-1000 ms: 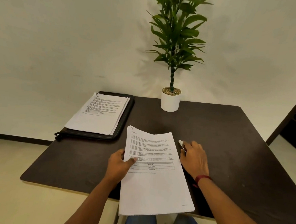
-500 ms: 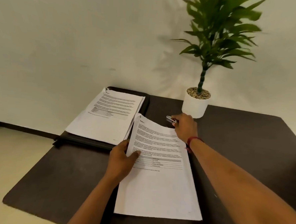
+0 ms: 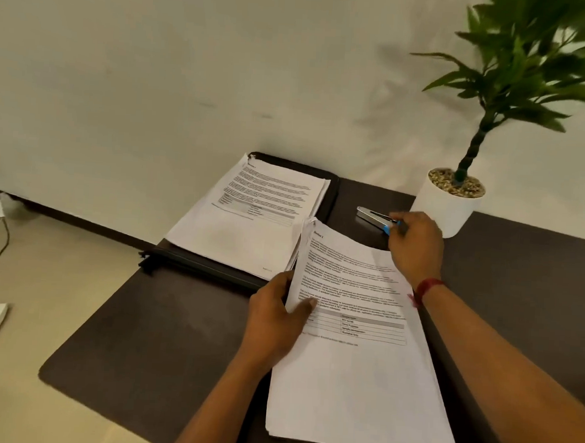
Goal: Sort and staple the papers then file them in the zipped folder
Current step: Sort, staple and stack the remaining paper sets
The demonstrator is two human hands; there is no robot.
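Low in the centre, the papers [image 3: 360, 379] lie on the dark worktop [image 3: 139, 349]. The left hand [image 3: 274, 326] has its fingers clamped on their left edge, thumb on the top sheet (printed text and a small table). Up and to the right, the right hand [image 3: 416, 249] curls its fingers onto the blue end of the stapler [image 3: 375, 215], which lies on the worktop. At upper centre a stack [image 3: 249, 225] rests on the black folder [image 3: 330, 193]. A white pot [image 3: 446, 210] stands just beyond the right hand.
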